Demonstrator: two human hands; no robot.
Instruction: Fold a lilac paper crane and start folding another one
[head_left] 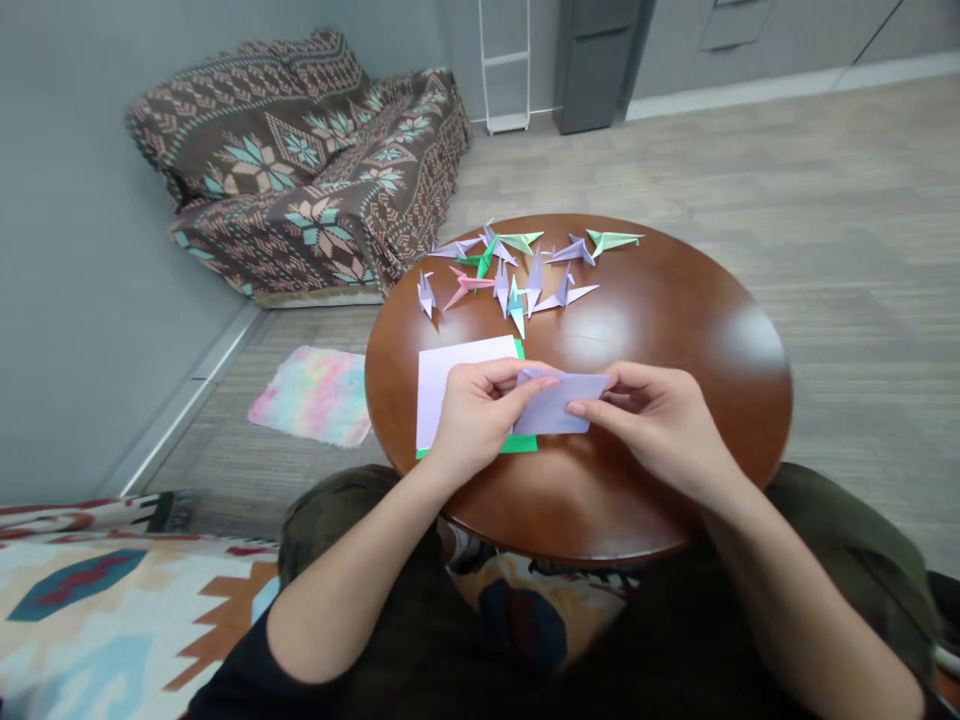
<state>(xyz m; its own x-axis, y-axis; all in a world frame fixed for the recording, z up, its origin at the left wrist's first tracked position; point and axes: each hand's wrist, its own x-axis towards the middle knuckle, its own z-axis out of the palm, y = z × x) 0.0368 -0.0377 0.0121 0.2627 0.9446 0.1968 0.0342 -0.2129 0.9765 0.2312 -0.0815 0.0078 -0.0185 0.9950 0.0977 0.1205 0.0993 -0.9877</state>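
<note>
Closest to you, the short black sleeve (pixel 315 650) of your top runs down to your bare forearms, above a cream, orange and blue patterned cloth (pixel 127 620). Your left hand (pixel 476 420) and right hand (pixel 652 430) hover over the near edge of a round, polished brown wooden table (pixel 660 330). Between them, a folded lilac paper (pixel 559 405) sits just above the tabletop. The fingers and thumb of each hand pinch together on it, the left at its left end and the right at its right end. The paper looks light, thin and soft, so it will likely bend or crease under slight pressure; hold it by its folded edges, with your fingertips. Just under your left hand, a flat pale lilac sheet (pixel 457 375) lies on a bright green sheet (pixel 521 445). Farther across the table lie small folded origami cranes (pixel 516 305) in lilac, pink and mint green, looking delicate at their pointed tips. Beyond the table, a tie-dyed pastel cloth (pixel 311 397) lies on the grey wood-look floor (pixel 825 200), and a brown patterned blanket (pixel 300 170) covers a sofa.
</note>
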